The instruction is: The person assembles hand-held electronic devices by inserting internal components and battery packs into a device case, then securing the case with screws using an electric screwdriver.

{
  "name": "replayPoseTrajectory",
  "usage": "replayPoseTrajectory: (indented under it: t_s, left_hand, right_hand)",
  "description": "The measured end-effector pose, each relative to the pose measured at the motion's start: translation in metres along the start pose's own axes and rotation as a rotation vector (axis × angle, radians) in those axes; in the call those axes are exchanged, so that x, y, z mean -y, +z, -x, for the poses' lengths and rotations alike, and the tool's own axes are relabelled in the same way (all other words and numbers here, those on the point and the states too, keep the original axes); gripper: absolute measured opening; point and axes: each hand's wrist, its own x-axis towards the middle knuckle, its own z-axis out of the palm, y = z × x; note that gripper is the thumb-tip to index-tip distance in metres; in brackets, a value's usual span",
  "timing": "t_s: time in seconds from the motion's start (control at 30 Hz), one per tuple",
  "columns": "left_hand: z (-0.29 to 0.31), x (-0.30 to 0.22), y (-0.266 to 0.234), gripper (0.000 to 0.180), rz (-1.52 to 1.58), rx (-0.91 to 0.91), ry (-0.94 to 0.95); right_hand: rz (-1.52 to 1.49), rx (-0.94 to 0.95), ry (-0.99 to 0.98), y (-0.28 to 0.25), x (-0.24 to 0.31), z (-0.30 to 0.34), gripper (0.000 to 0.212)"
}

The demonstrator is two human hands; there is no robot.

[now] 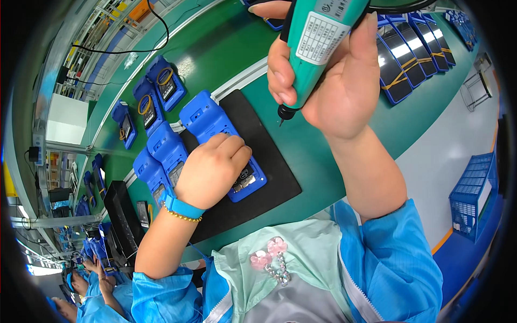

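My right hand [344, 81] is wrapped round a green electric screwdriver [318, 40], raised above the bench. Its thin bit points down, apart from everything. Below it to the left, a blue handheld terminal [203, 114] lies back up on a black mat [269, 161], with an open compartment at its near end. My left hand [215, 164] rests over the middle of that terminal, fingers curled together; the fingertips and anything in them are hidden. Two more blue terminals [166, 146] lie side by side just left of this hand, partly behind my wrist.
Several blue terminals with rubber bands [164, 81] lie farther left on the green bench [231, 40]. Banded dark-screened units [398, 64] stand in a row at the far right. A black tray [121, 215] is at the left; a blue basket [474, 199] sits at right. People work at lower left.
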Motion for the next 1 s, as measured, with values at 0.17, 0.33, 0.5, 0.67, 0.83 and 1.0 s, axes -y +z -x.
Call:
replayPoseTrajectory:
  t_s: [0.17, 0.33, 0.5, 0.67, 0.83, 1.0]
  left_hand:
    - [-0.005, 0.005, -0.007, 0.020, -0.062, 0.063, 0.094]
    - [-0.014, 0.003, -0.012, 0.021, -0.076, 0.140, 0.105]
    - [-0.020, 0.002, -0.017, 0.017, -0.065, 0.233, 0.081]
    - [-0.014, 0.012, -0.020, 0.012, 0.101, 0.237, -0.053]
    - [0.009, 0.025, -0.036, 0.003, 0.480, 0.076, -0.240]
    - [0.045, 0.032, -0.026, 0.019, 0.672, 0.038, -0.388]
  right_hand:
    - [-0.001, -0.042, 0.074, 0.010, 0.008, -0.001, 0.096]
    - [-0.031, -0.052, 0.067, 0.010, 0.004, 0.000, 0.094]
    - [0.083, 0.108, -0.015, -0.018, -0.011, 0.000, 0.093]
    - [-0.070, -0.223, 0.004, 0.027, 0.001, 0.000, 0.093]
    - [0.081, -0.096, 0.008, 0.010, 0.003, -0.002, 0.098]
    - [0.185, -0.015, -0.101, -0.004, -0.011, -0.003, 0.100]
